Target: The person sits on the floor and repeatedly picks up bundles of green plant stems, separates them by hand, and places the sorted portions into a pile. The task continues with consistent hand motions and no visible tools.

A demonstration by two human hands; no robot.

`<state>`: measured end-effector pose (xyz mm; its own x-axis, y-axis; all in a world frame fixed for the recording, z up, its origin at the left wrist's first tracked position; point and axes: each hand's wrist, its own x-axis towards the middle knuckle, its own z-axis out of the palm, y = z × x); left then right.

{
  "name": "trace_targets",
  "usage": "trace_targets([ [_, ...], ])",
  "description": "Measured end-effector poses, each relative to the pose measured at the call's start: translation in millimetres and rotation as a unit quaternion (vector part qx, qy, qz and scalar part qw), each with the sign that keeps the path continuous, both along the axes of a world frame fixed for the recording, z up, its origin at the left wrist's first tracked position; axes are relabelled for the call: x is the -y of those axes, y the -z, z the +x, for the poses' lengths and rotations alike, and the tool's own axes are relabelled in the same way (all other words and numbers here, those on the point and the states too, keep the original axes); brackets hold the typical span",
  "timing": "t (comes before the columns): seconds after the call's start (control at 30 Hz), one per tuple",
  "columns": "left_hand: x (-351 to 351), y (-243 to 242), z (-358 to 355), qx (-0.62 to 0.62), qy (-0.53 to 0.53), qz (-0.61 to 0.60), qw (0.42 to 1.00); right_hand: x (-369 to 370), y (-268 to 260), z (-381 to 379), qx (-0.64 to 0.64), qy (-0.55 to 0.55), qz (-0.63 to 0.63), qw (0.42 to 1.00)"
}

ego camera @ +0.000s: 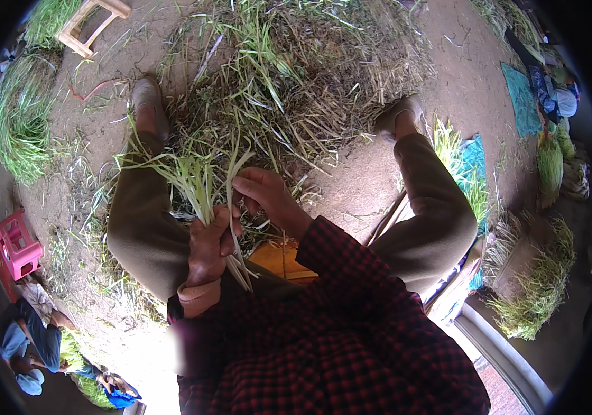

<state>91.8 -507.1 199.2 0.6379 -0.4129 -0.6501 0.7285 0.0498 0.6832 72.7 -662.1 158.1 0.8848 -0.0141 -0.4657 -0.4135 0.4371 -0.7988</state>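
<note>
My left hand [212, 241] is closed around a bunch of pale green leafy stalks [197, 189]. Their leaves fan out above the fist, and the white stem ends stick out below it over my lap. Just to the right, my right hand [267, 194] has thumb and fingers on a single long pale stalk [231, 207], which runs down across the front of the left fingers. Between my feet spreads a heap of loose green leaves and brown, withered trimmings [301, 78].
A wooden stool [92, 26] stands at the upper left, a pink plastic stool [18, 245] at the left. Bundles of green stalks [23, 119] lie along both sides. Another person [29, 332] sits at the lower left. A teal sheet [521, 98] lies at the right.
</note>
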Motion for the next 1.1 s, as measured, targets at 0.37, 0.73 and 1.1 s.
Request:
trace_targets([
  [0.37, 3.0, -2.5, -4.2, 0.009, 0.105, 0.030, 0.994, 12.0, 1.0, -4.7, -0.023, 0.000, -0.165, 0.986],
  [0.73, -8.4, -21.2, -2.4, 0.023, 0.003, 0.030, 0.999, 65.0, 123.1, -60.1, -0.135, 0.169, -0.262, 0.940],
  [1.1, -11.9, -5.3, 9.4, 0.106, -0.121, 0.067, 0.985, 96.9, 184.6, -50.1, -0.193, 0.016, -0.572, 0.797],
])
